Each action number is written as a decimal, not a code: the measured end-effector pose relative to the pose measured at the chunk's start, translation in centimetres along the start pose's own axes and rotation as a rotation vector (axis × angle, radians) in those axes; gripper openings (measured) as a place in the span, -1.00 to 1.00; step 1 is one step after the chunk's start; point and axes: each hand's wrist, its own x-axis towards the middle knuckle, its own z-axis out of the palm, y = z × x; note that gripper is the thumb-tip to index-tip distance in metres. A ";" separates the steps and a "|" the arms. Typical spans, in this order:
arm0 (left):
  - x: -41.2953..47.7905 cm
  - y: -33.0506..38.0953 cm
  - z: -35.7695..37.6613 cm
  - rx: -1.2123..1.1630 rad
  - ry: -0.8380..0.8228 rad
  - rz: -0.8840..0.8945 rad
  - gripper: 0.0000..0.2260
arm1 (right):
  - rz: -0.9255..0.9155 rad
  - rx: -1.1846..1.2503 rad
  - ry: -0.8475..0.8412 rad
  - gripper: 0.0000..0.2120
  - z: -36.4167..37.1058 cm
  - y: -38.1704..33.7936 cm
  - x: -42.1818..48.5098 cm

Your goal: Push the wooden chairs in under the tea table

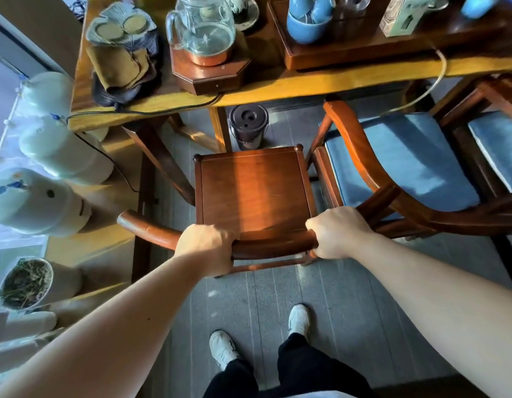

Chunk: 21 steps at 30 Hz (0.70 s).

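A wooden chair with a bare reddish-brown seat stands in front of me, its front edge just short of the tea table. My left hand and my right hand both grip the chair's curved back rail. To the right a second wooden chair with a blue cushion sits partly under the table edge. Beyond it a third chair with a blue cushion shows at the right border.
A dark lidded bin stands on the floor under the table, right ahead of the chair. The table carries a glass kettle, blue cups and a tray. Pale ceramic jars crowd a shelf at left. My feet stand behind the chair.
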 end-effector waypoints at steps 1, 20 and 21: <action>0.0 -0.1 0.0 0.005 0.009 0.001 -0.76 | -0.001 0.007 0.008 -0.82 0.1 -0.1 0.0; -1.9 0.3 -1.3 -0.090 0.012 0.049 -0.51 | -0.089 0.084 -0.061 -0.26 -0.2 0.0 -1.6; -2.2 0.0 -1.4 -0.091 0.047 0.060 -0.40 | -0.097 0.090 -0.049 -0.17 -0.4 0.1 -1.7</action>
